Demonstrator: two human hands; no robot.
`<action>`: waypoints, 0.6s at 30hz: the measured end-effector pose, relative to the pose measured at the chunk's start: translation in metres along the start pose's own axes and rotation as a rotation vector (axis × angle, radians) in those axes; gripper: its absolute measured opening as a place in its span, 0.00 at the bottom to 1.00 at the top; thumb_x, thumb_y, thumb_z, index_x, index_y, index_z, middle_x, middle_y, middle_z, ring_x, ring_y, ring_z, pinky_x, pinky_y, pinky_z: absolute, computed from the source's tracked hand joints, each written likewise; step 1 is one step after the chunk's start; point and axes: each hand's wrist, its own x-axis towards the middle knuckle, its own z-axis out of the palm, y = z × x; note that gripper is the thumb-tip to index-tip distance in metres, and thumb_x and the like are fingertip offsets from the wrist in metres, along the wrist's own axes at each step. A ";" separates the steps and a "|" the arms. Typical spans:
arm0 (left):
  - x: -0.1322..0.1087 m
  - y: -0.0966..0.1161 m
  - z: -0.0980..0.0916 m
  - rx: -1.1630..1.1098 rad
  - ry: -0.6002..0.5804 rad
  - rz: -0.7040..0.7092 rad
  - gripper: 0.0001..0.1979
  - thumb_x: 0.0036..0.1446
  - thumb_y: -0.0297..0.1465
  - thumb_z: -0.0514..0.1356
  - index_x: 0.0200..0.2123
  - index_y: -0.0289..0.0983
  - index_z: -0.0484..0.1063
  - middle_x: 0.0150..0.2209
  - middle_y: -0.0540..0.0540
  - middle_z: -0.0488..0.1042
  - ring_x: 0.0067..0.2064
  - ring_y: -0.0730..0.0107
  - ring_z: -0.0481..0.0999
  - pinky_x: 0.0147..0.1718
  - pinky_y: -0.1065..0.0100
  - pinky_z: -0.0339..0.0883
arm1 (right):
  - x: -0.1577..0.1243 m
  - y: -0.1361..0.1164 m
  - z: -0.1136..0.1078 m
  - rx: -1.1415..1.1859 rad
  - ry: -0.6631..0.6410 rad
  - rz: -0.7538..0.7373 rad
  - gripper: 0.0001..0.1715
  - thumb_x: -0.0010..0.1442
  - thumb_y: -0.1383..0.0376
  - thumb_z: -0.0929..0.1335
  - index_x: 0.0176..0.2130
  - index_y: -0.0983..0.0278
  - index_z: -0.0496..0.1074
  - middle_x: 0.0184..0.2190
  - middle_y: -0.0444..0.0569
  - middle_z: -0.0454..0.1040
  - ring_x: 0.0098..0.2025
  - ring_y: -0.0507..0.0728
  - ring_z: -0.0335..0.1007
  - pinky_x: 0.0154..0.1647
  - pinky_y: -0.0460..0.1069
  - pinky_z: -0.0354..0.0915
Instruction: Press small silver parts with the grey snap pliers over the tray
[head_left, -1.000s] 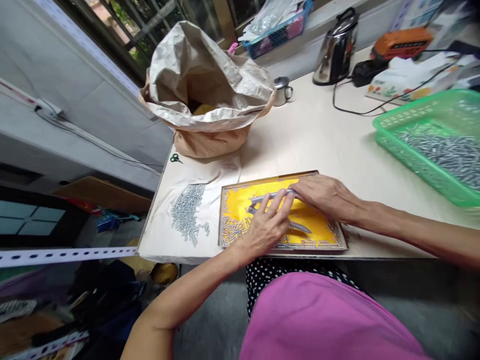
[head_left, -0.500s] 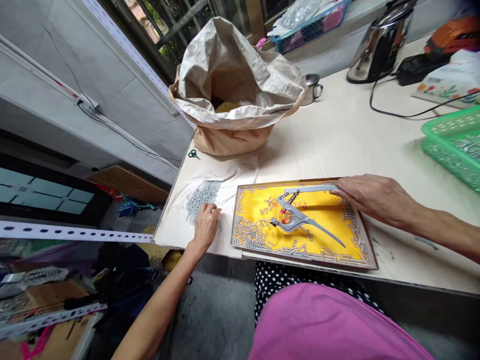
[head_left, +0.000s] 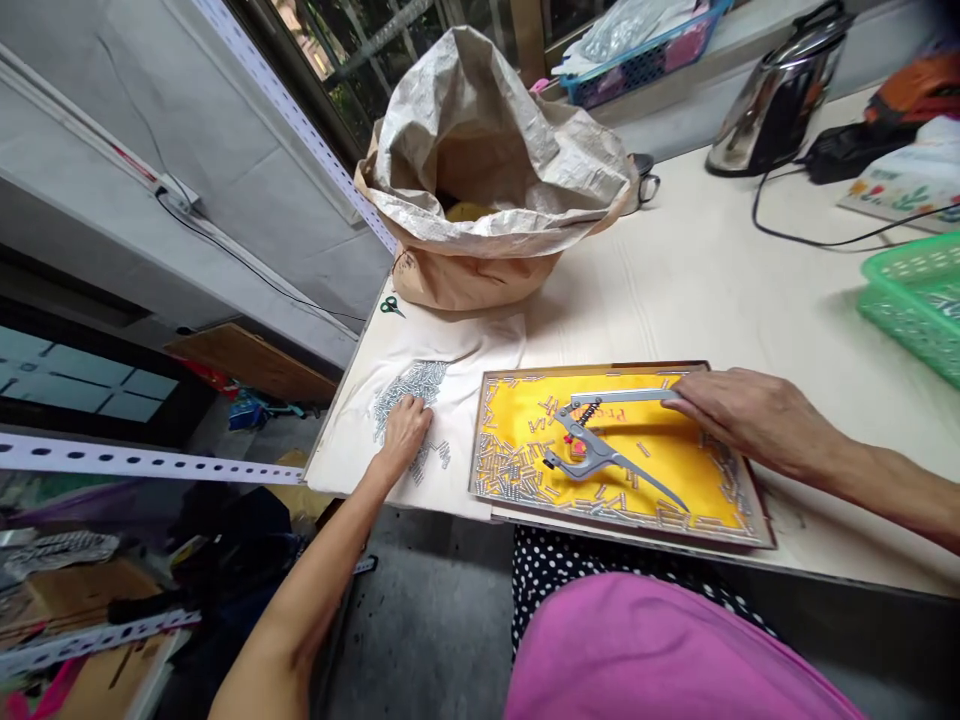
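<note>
My left hand (head_left: 406, 434) rests at the lower edge of a pile of small metal pieces (head_left: 411, 388) on a pale cloth (head_left: 465, 350). Its fingers are bent down onto the pieces, and what they hold is too small to make out. My right hand (head_left: 731, 410) is wrapped round the upper handle of grey metal hand pliers (head_left: 592, 450) with a spring. The pliers are over a shallow tray (head_left: 474, 430) with a yellow bottom, where many small metal pieces lie, thickest at its left side. A few loose pieces (head_left: 444, 455) lie right of my left hand.
Behind the cloth stands a large open sack (head_left: 480, 275), with small green scissors (head_left: 391, 306) beside it. A green basket (head_left: 911, 310) is at the right edge. A steel kettle (head_left: 780, 95), a black cord and a blue basket (head_left: 645, 65) are farther back.
My left hand has moved slightly up and left against the pile, uncovering loose pieces to its right. My right hand still grips the pliers. The whole view has shifted a little.
</note>
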 end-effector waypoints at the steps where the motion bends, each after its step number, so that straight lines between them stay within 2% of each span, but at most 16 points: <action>1: -0.001 0.001 -0.002 -0.038 0.018 0.007 0.13 0.62 0.24 0.50 0.32 0.35 0.75 0.40 0.35 0.74 0.48 0.52 0.67 0.46 0.57 0.60 | 0.000 -0.001 0.000 -0.017 -0.007 -0.041 0.26 0.72 0.53 0.54 0.28 0.60 0.65 0.25 0.47 0.70 0.29 0.54 0.66 0.34 0.50 0.59; 3: -0.004 0.011 -0.009 -0.176 0.117 -0.030 0.12 0.62 0.26 0.51 0.33 0.35 0.75 0.40 0.36 0.75 0.47 0.53 0.69 0.48 0.57 0.61 | 0.002 -0.003 -0.001 -0.059 -0.015 -0.106 0.24 0.72 0.56 0.55 0.29 0.61 0.65 0.25 0.46 0.70 0.29 0.54 0.64 0.33 0.51 0.56; 6: -0.011 0.053 -0.023 -0.593 0.260 -0.184 0.09 0.60 0.32 0.56 0.34 0.36 0.76 0.37 0.41 0.78 0.41 0.59 0.73 0.44 0.61 0.66 | 0.008 -0.004 -0.003 -0.111 -0.046 -0.145 0.25 0.73 0.56 0.54 0.29 0.62 0.65 0.26 0.46 0.70 0.28 0.53 0.62 0.34 0.50 0.54; 9: -0.020 0.114 -0.037 -1.112 0.147 -0.223 0.09 0.54 0.36 0.62 0.34 0.37 0.78 0.32 0.47 0.80 0.33 0.67 0.76 0.35 0.68 0.69 | 0.015 -0.005 -0.005 -0.121 -0.102 -0.178 0.25 0.73 0.56 0.54 0.30 0.62 0.66 0.26 0.46 0.71 0.29 0.53 0.61 0.36 0.51 0.53; 12: -0.024 0.162 -0.044 -1.396 0.024 -0.215 0.11 0.51 0.35 0.64 0.35 0.36 0.79 0.32 0.46 0.81 0.32 0.69 0.77 0.34 0.71 0.70 | 0.021 -0.005 -0.005 -0.131 -0.131 -0.190 0.25 0.73 0.56 0.54 0.31 0.62 0.67 0.27 0.46 0.71 0.29 0.53 0.61 0.36 0.51 0.51; 15: -0.022 0.183 -0.043 -1.488 -0.032 -0.258 0.10 0.49 0.35 0.66 0.32 0.34 0.80 0.31 0.45 0.81 0.32 0.69 0.78 0.33 0.72 0.70 | 0.025 -0.005 -0.004 -0.117 -0.142 -0.205 0.24 0.73 0.57 0.54 0.31 0.62 0.67 0.27 0.46 0.72 0.29 0.53 0.61 0.35 0.51 0.50; 18: -0.017 0.186 -0.038 -1.490 -0.040 -0.285 0.11 0.47 0.37 0.68 0.30 0.34 0.80 0.31 0.45 0.81 0.32 0.69 0.78 0.32 0.72 0.70 | 0.027 -0.004 -0.002 -0.108 -0.143 -0.209 0.22 0.73 0.58 0.56 0.32 0.62 0.68 0.27 0.46 0.74 0.29 0.53 0.61 0.35 0.52 0.50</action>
